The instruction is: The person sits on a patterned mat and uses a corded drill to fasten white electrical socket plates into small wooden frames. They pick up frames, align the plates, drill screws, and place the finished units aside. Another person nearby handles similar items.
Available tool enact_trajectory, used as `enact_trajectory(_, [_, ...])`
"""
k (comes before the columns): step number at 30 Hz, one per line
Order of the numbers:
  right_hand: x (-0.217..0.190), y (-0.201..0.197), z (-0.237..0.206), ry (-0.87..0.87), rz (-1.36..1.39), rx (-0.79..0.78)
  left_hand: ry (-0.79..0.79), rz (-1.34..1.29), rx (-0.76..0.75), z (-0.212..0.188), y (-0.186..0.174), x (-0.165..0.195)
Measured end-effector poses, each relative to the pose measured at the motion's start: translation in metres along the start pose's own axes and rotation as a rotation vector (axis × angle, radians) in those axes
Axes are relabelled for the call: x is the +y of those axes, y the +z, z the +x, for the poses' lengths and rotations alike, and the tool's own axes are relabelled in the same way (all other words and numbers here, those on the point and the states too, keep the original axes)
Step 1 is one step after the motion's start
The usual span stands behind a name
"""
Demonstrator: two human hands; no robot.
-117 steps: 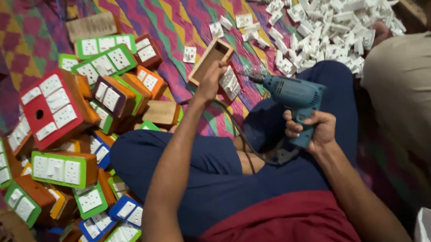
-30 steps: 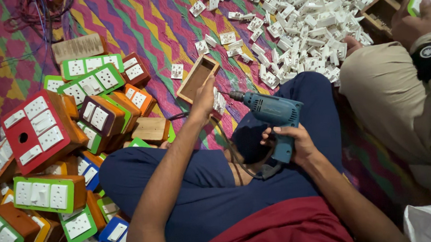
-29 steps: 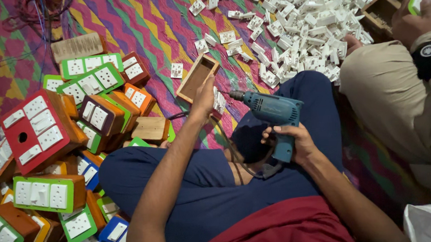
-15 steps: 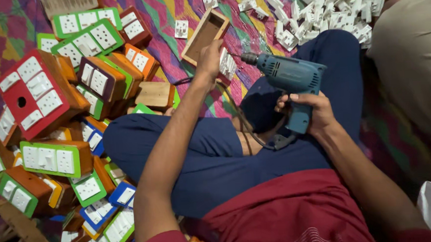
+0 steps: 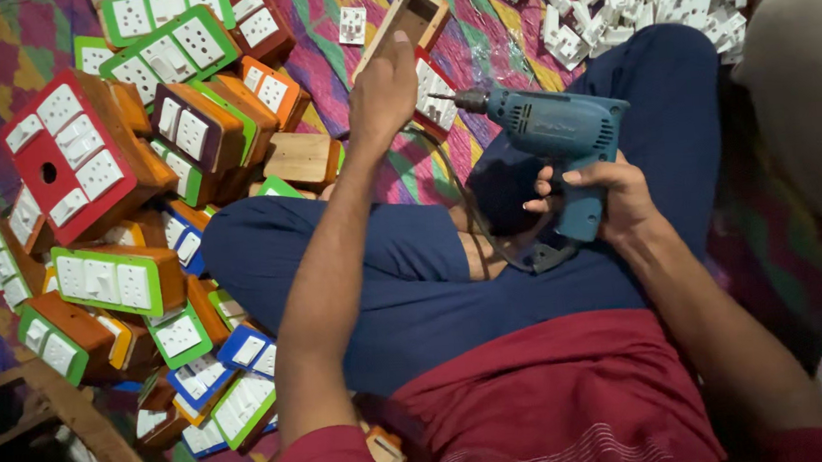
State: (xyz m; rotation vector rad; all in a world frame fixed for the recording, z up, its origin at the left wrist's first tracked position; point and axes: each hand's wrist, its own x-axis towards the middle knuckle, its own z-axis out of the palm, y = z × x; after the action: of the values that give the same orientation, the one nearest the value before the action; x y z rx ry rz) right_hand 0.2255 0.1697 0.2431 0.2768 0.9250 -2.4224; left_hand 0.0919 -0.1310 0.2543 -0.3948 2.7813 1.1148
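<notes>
Striped, multicoloured cloth (image 5: 500, 50) covers the floor under the seated person's crossed legs in dark blue trousers (image 5: 414, 288). Nearest, the right hand (image 5: 609, 195) grips the handle of a teal electric drill (image 5: 558, 141) above the lap. Farther out, the left hand (image 5: 383, 90) clasps an open wooden box (image 5: 412, 17) on the cloth, beside heaped colourful switch boards (image 5: 142, 181) and white switches (image 5: 645, 7).

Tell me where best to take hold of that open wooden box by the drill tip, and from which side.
Probably by a long side wall of the wooden box, near its closer end, coming from the person's side. It is a narrow open-topped frame, so fingers can pinch over the rim. The left hand already grips it there, while the right hand holds the blue drill, whose bit points at that end.
</notes>
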Motion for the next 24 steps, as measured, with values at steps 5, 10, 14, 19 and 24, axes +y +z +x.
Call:
enact_trajectory(5, [-0.003, 0.005, 0.001, 0.006, -0.032, -0.022, 0.0, -0.081, -0.029, 0.006, 0.009, -0.007])
enact_trajectory(10, [-0.004, 0.009, 0.0, 0.003, -0.051, -0.022, 0.123, -0.119, 0.069, 0.019, 0.028, -0.03])
enact_trajectory(14, [-0.003, 0.011, 0.0, -0.002, -0.048, -0.026, 0.071, -0.216, 0.024, 0.027, 0.035, -0.038])
enact_trajectory(19, [-0.003, 0.012, 0.0, -0.007, -0.077, -0.015, -0.183, -0.589, -0.247, 0.021, 0.031, -0.031])
enact_trajectory(24, [-0.001, 0.012, -0.001, -0.04, -0.12, -0.015, -0.184, -0.519, -0.222, 0.02, 0.03, -0.026])
